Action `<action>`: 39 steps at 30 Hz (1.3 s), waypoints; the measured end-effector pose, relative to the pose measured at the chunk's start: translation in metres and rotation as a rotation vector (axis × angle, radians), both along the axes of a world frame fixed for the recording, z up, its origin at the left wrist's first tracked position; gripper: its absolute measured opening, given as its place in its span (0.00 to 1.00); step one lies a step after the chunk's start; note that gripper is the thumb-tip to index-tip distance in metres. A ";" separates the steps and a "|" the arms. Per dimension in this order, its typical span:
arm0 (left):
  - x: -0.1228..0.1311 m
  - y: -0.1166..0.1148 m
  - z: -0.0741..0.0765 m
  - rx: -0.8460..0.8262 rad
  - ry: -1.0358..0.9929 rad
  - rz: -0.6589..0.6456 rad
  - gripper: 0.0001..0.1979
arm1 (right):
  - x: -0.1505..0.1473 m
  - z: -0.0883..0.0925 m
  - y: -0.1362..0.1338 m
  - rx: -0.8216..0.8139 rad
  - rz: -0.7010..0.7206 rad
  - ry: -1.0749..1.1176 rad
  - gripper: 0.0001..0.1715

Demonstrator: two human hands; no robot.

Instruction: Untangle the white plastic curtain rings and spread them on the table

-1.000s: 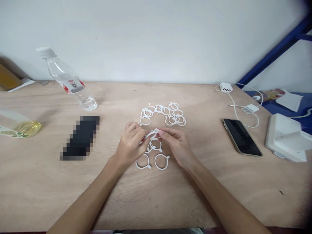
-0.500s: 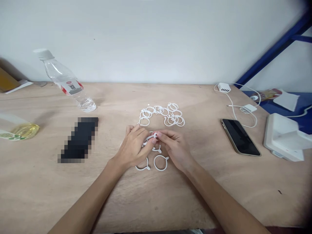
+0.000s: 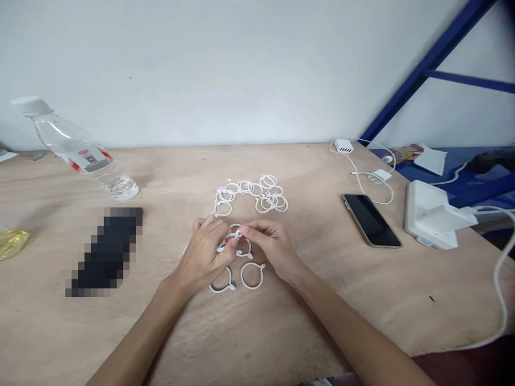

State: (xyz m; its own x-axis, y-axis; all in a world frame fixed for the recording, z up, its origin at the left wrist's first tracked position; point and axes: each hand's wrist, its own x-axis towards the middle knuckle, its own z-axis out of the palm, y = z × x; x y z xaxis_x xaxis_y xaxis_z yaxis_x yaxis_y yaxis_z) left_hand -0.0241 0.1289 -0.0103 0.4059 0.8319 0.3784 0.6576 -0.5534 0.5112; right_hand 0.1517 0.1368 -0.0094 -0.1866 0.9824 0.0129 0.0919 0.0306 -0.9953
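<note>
Between my two hands is a white plastic ring (image 3: 230, 236) with a small clasp. My left hand (image 3: 204, 249) is closed around the ring's side, its thumb near the clasp. The fingertips of my right hand (image 3: 273, 244) pinch the same ring at its clasp end. Partly under my hands lie more white rings. One loose ring (image 3: 252, 275) rests just below my right hand, and another ring (image 3: 221, 290) lies below my left. Farther back a curved heap of several white rings (image 3: 245, 187) overlaps on the table.
At left a clear water bottle (image 3: 90, 155) stands beside a blurred dark rectangle (image 3: 107, 252). A phone (image 3: 372, 221), a white charger block (image 3: 428, 217) and a white adapter (image 3: 344, 146) with cables lie at right. A blue metal frame (image 3: 422, 75) rises behind the wooden table (image 3: 241, 343).
My view has turned to the right, so everything sits farther left in the picture. Both hands keep hold of the ring, with little change in their grip.
</note>
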 end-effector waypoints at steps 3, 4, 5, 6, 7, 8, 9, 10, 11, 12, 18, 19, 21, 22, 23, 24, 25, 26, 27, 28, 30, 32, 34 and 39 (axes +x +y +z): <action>0.000 0.000 0.001 0.046 0.079 0.025 0.13 | 0.012 -0.006 0.012 0.180 -0.161 -0.245 0.13; 0.001 -0.001 0.001 0.059 0.107 0.034 0.11 | 0.017 -0.009 0.016 0.240 -0.215 -0.337 0.13; 0.002 -0.002 0.001 0.068 0.128 0.044 0.09 | 0.022 -0.012 0.020 0.292 -0.255 -0.427 0.14; 0.003 -0.003 0.001 0.073 0.144 0.052 0.08 | 0.026 -0.015 0.024 0.333 -0.281 -0.510 0.15; 0.004 -0.003 0.001 0.073 0.155 0.057 0.08 | 0.030 -0.017 0.026 0.365 -0.294 -0.582 0.16; 0.005 -0.004 0.001 0.068 0.163 0.060 0.09 | 0.032 -0.020 0.029 0.391 -0.300 -0.644 0.16; 0.005 -0.004 0.001 0.062 0.171 0.061 0.10 | 0.034 -0.022 0.030 0.415 -0.301 -0.695 0.15; 0.006 -0.005 0.001 0.054 0.180 0.062 0.11 | 0.034 -0.024 0.031 0.438 -0.300 -0.736 0.13; 0.006 -0.005 0.001 0.046 0.190 0.064 0.11 | 0.034 -0.025 0.031 0.462 -0.299 -0.767 0.12; 0.007 -0.005 0.001 0.038 0.200 0.067 0.12 | 0.034 -0.026 0.031 0.487 -0.297 -0.788 0.12; 0.006 -0.006 0.001 0.048 0.241 0.079 0.14 | 0.026 -0.023 0.026 0.669 -0.252 -0.700 0.13; 0.006 -0.006 0.001 0.052 0.248 0.088 0.16 | 0.024 -0.022 0.024 0.698 -0.237 -0.659 0.13; 0.004 -0.006 0.001 0.051 0.230 0.120 0.20 | 0.018 -0.020 0.019 0.751 -0.201 -0.576 0.12; 0.003 -0.005 0.001 0.047 0.202 0.140 0.22 | 0.016 -0.019 0.016 0.775 -0.180 -0.540 0.11; 0.002 -0.005 0.000 0.037 0.165 0.157 0.23 | 0.013 -0.018 0.013 0.797 -0.158 -0.510 0.11; 0.001 -0.004 0.000 0.024 0.124 0.166 0.22 | 0.010 -0.017 0.010 0.817 -0.138 -0.486 0.11; 0.001 -0.003 0.000 0.007 0.083 0.167 0.21 | 0.007 -0.016 0.006 0.836 -0.119 -0.470 0.11; 0.000 -0.003 0.000 -0.014 0.046 0.160 0.21 | 0.004 -0.015 0.003 0.852 -0.100 -0.462 0.10; 0.000 -0.002 0.000 -0.037 0.014 0.148 0.20 | 0.002 -0.015 0.000 0.866 -0.080 -0.462 0.10; 0.001 -0.002 -0.001 -0.056 -0.018 0.136 0.20 | -0.001 -0.015 -0.002 0.880 -0.056 -0.468 0.11; 0.001 -0.001 -0.002 -0.081 -0.089 0.132 0.20 | -0.006 -0.016 -0.004 0.905 0.001 -0.491 0.13; 0.001 -0.001 -0.003 -0.113 -0.184 0.155 0.20 | -0.009 -0.017 -0.004 0.918 0.051 -0.498 0.15; 0.000 0.000 -0.004 -0.166 -0.268 0.176 0.20 | -0.010 -0.016 -0.003 0.884 0.069 -0.418 0.14; -0.001 0.001 -0.004 -0.082 -0.282 0.176 0.19 | -0.006 -0.003 -0.005 0.418 -0.093 0.001 0.08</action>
